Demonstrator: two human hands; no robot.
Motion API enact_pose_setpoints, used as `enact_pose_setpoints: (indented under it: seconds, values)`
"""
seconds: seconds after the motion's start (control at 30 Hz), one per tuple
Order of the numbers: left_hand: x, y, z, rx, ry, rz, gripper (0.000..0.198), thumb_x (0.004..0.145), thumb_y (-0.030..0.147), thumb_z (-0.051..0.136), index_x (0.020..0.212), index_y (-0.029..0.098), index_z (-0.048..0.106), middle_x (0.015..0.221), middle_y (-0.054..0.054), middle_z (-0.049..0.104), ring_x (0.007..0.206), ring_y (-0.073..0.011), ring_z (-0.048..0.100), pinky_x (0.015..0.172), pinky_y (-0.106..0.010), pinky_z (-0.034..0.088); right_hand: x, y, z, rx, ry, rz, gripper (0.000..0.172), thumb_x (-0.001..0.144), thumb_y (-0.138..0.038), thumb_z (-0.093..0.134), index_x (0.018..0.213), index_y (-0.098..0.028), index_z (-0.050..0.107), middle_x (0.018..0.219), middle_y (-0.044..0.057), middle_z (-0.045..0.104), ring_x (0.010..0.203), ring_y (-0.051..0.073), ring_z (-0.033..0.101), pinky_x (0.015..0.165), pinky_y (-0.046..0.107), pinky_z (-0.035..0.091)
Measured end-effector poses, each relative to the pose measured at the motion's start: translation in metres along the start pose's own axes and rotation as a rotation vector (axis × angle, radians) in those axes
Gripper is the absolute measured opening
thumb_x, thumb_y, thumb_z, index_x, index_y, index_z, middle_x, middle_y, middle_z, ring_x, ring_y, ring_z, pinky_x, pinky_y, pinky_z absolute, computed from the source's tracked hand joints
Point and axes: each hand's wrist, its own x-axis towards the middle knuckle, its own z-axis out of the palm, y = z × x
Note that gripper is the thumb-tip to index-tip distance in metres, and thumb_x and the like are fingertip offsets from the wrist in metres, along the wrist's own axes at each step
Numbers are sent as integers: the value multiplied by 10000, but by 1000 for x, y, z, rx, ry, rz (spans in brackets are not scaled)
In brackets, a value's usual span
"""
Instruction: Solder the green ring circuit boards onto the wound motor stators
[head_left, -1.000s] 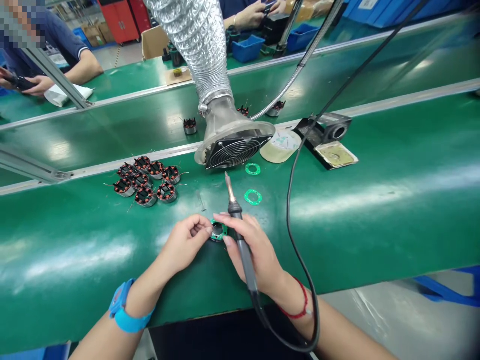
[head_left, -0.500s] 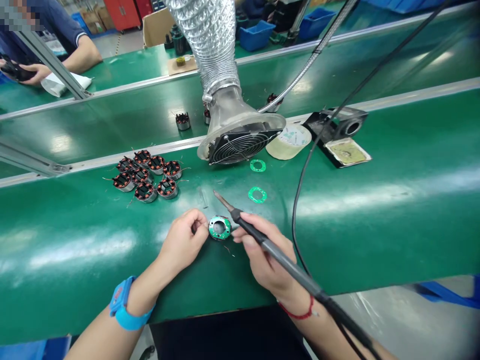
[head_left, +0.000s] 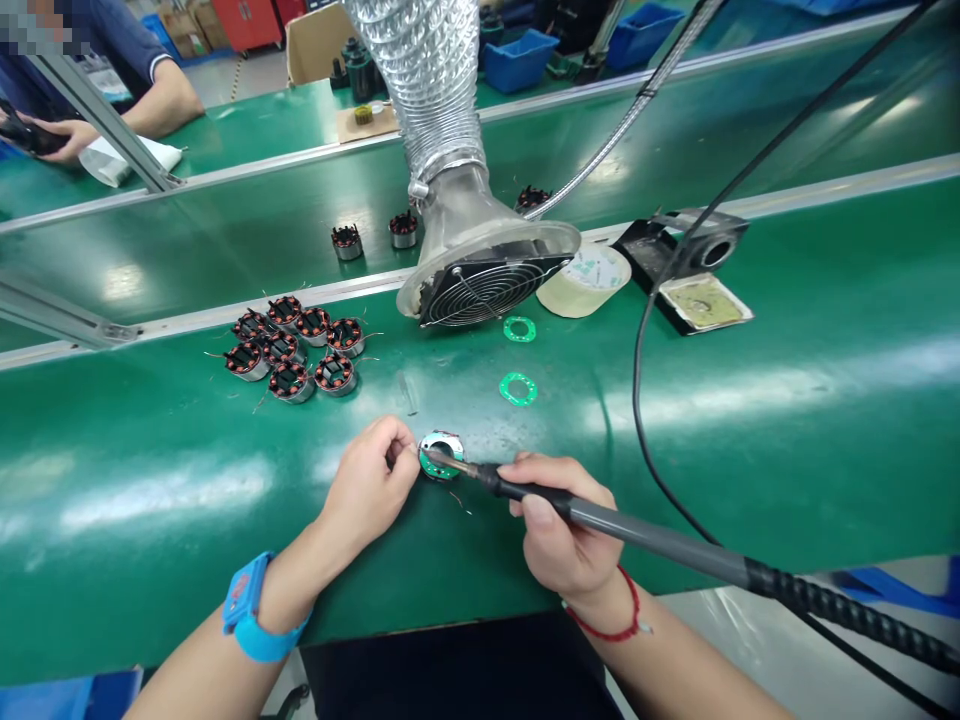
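A motor stator topped by a green ring-shaped circuit board (head_left: 448, 441) rests on the bench between my hands. My left hand (head_left: 375, 478) is closed in a pinch against the board's left edge; whatever is between its fingertips is hidden. A soldering iron (head_left: 660, 538) is gripped in my right hand (head_left: 564, 552), to the right of the stator. Its tip reaches over the board's left part; whether it touches is unclear. Just below the stator lies a thin wire piece (head_left: 460, 502).
Several wound stators (head_left: 290, 381) cluster at left. Two loose ring boards (head_left: 518, 389) lie behind the work. A fume extractor (head_left: 491, 285) hangs low overhead, beside a tape roll (head_left: 585, 285) and iron stand (head_left: 694, 265). The iron's cable crosses the right side. Another person's arm (head_left: 169, 105) is far left.
My right hand has moved right and slightly down, swinging the soldering iron flatter, with its tip coming down from behind the stator to over the board. My left hand stays nearly in place.
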Motion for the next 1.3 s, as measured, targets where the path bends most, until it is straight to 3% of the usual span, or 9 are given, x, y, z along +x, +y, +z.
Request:
enact_pose_setpoints:
  seconds: [0.17, 0.33, 0.47, 0.57, 0.63, 0.73, 0.93, 1.1, 1.3]
  values:
    - [-1, 0, -1, 68, 20, 47, 108, 776, 137, 436, 685, 195, 430, 640, 32, 448, 614, -126, 418, 588, -254, 312, 2, 2, 4, -9, 20, 30, 322, 895, -163, 491, 1208, -227, 532, 862, 17, 696, 709, 145, 659, 702, 312, 532]
    - [-1, 0, 1, 149, 46, 130, 132, 773, 116, 430, 678, 202, 396, 656, 21, 453, 646, -142, 438, 606, -268, 325, 14, 0, 15, -277, -269, 9, 393, 887, -141, 501, 1269, -227, 467, 1082, 70, 676, 1028, 208, 606, 874, 398, 496]
    - [-2, 2, 2, 183, 44, 148, 147, 786, 106, 431, 684, 205, 394, 672, 15, 455, 673, -151, 450, 627, -280, 355, 16, 3, 19, -359, -419, -16, 440, 878, -168, 503, 1310, -203, 424, 1162, 106, 620, 1052, 230, 572, 863, 421, 491]
    - [-2, 3, -15, 173, 75, 198, 66, 810, 131, 471, 819, 195, 478, 808, -10, 511, 767, -153, 492, 697, -289, 409, 15, 3, 16, -352, -393, -24, 435, 876, -177, 500, 1305, -194, 428, 1166, 109, 615, 1067, 231, 568, 878, 418, 492]
    - [5, 3, -39, 188, 214, 241, 142, 815, 161, 512, 954, 190, 505, 917, -33, 511, 815, -153, 506, 728, -291, 437, 15, 3, 12, -355, -336, -19, 410, 873, -189, 506, 1280, -192, 457, 1152, 107, 623, 1063, 231, 574, 879, 405, 500]
    - [39, 3, -85, 286, 400, 237, 179, 791, 148, 539, 966, 185, 534, 904, -26, 479, 722, -128, 513, 688, -281, 466, 15, 5, 8, -351, -221, -22, 371, 875, -171, 502, 1244, -201, 481, 1101, 94, 647, 1021, 216, 595, 860, 378, 512]
    - [166, 2, -148, 485, 363, 32, 222, 858, 169, 485, 1076, 161, 521, 1128, -69, 565, 910, -144, 613, 832, -269, 490, 17, 13, 11, -401, -131, -86, 344, 877, -150, 497, 1220, -174, 491, 1036, 96, 661, 958, 209, 605, 813, 367, 526]
    - [237, -9, -148, 597, 432, -119, 406, 889, 211, 493, 1266, 91, 406, 1257, -184, 528, 1161, -278, 525, 993, -418, 400, 25, 17, 16, -500, -122, -143, 305, 874, -153, 476, 1172, -166, 541, 974, 95, 664, 890, 212, 628, 747, 360, 550]
    - [260, -16, -134, 669, 415, -274, 468, 898, 359, 537, 1309, 162, 431, 1314, -127, 486, 1143, -266, 525, 965, -504, 424, 23, 25, 16, -559, -80, -161, 318, 874, -164, 462, 1181, -168, 545, 984, 104, 664, 892, 218, 644, 729, 347, 561]
